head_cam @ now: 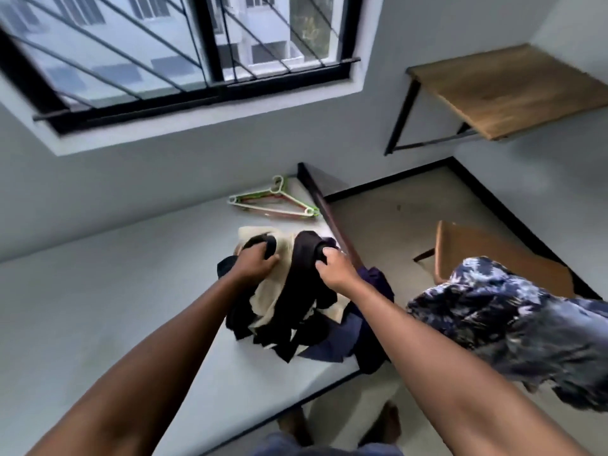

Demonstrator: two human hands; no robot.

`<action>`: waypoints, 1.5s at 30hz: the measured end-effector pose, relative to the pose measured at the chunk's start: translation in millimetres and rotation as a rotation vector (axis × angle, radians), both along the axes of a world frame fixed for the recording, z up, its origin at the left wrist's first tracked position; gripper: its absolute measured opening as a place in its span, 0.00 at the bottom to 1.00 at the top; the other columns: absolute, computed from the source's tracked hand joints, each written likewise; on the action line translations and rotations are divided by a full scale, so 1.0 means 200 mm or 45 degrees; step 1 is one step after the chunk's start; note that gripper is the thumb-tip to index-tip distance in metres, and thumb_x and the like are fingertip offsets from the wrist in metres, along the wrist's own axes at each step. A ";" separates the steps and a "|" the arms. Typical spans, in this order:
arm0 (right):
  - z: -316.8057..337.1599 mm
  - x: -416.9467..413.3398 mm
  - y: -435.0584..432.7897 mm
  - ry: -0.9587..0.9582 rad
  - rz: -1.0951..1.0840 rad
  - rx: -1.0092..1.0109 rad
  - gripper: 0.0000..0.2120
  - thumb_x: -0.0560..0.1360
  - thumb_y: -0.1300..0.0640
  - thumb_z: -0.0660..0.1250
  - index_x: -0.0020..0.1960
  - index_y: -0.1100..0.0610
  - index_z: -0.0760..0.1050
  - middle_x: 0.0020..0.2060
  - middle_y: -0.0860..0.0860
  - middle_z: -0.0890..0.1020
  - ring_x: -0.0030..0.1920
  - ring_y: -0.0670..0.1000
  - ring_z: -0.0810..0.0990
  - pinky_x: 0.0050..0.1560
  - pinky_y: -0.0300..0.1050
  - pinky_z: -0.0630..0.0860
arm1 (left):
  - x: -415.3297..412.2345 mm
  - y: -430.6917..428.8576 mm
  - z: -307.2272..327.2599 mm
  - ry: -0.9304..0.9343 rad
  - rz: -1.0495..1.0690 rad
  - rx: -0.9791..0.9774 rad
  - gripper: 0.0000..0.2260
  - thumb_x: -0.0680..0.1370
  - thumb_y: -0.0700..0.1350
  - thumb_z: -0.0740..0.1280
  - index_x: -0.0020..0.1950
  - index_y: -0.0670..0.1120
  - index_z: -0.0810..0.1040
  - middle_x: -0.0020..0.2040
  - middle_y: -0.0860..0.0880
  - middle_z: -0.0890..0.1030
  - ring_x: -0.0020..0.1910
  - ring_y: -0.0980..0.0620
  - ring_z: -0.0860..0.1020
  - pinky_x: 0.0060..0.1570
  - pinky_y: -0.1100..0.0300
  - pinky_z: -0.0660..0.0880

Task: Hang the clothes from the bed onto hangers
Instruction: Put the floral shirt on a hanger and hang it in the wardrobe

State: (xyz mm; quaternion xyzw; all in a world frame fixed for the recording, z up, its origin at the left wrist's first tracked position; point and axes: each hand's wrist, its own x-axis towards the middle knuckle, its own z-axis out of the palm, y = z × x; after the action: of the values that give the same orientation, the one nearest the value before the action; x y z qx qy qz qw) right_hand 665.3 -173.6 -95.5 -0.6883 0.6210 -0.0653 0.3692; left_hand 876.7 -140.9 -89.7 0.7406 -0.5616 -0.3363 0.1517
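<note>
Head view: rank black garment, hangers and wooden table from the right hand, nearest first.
1. black garment: gripped by the right hand, on the clothes pile at the bed's edge.
2. hangers: flat on the bed, beyond the hand and slightly to its left.
3. wooden table: far right, against the wall past the bed.

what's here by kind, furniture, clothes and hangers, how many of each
bed: 1
wooden table: 1
wooden chair: 1
clothes pile: 1
patterned garment: 1
hanger stack: 1 (hangers overlap, exact number unclear)
total: 6
</note>
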 end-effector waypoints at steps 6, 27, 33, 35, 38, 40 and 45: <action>-0.16 0.02 0.04 0.118 0.308 0.287 0.24 0.80 0.54 0.67 0.75 0.54 0.71 0.72 0.55 0.76 0.71 0.57 0.74 0.61 0.45 0.71 | 0.03 0.18 -0.20 -0.017 -0.176 0.292 0.28 0.82 0.42 0.64 0.82 0.46 0.63 0.75 0.40 0.73 0.74 0.41 0.71 0.69 0.57 0.67; 0.35 -2.11 -0.01 0.644 -0.314 -0.136 0.12 0.77 0.49 0.68 0.59 0.46 0.82 0.63 0.52 0.81 0.70 0.57 0.74 0.73 0.62 0.66 | -1.97 -0.45 0.21 0.010 -0.906 -0.189 0.17 0.78 0.43 0.68 0.68 0.47 0.80 0.61 0.43 0.84 0.61 0.43 0.81 0.60 0.54 0.76; 0.27 -2.92 -0.01 0.671 -0.555 -0.053 0.14 0.78 0.49 0.69 0.61 0.52 0.81 0.63 0.54 0.81 0.64 0.58 0.79 0.64 0.52 0.74 | -2.55 -0.58 0.15 -0.208 -0.803 -0.121 0.17 0.79 0.48 0.66 0.65 0.43 0.77 0.59 0.39 0.83 0.59 0.37 0.80 0.53 0.49 0.75; 0.19 -3.11 0.01 0.684 -0.670 0.056 0.23 0.77 0.44 0.70 0.66 0.56 0.76 0.65 0.58 0.77 0.64 0.61 0.78 0.62 0.54 0.75 | -2.63 -0.60 0.08 -0.343 -0.772 -0.035 0.18 0.79 0.52 0.66 0.63 0.42 0.75 0.61 0.39 0.80 0.61 0.37 0.77 0.56 0.48 0.75; 0.05 -3.33 0.07 0.614 -0.776 0.235 0.42 0.72 0.32 0.71 0.74 0.58 0.67 0.71 0.60 0.73 0.70 0.63 0.74 0.68 0.56 0.73 | -2.68 -0.59 -0.03 -0.491 -0.707 0.138 0.25 0.78 0.61 0.66 0.67 0.46 0.74 0.66 0.43 0.76 0.67 0.41 0.72 0.64 0.45 0.74; -0.05 -3.43 0.08 0.532 -0.833 0.288 0.51 0.66 0.24 0.71 0.75 0.58 0.66 0.72 0.60 0.73 0.71 0.63 0.74 0.68 0.56 0.73 | -2.68 -0.58 -0.10 -0.482 -0.646 0.229 0.20 0.79 0.60 0.66 0.63 0.46 0.77 0.63 0.43 0.79 0.63 0.43 0.76 0.61 0.47 0.76; -0.18 -3.54 0.05 0.456 -0.893 0.310 0.35 0.63 0.28 0.69 0.56 0.55 0.82 0.55 0.58 0.84 0.54 0.60 0.84 0.53 0.49 0.81 | -2.71 -0.57 -0.12 -0.438 -0.599 0.129 0.10 0.81 0.45 0.63 0.51 0.40 0.81 0.49 0.38 0.84 0.48 0.39 0.80 0.45 0.48 0.76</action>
State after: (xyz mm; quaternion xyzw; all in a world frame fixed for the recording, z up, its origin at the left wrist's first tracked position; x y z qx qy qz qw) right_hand -42.6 -163.2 -131.8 -0.3866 0.8757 0.0077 0.2893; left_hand 334.7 -255.5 -113.2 0.6429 -0.7178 -0.2593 -0.0651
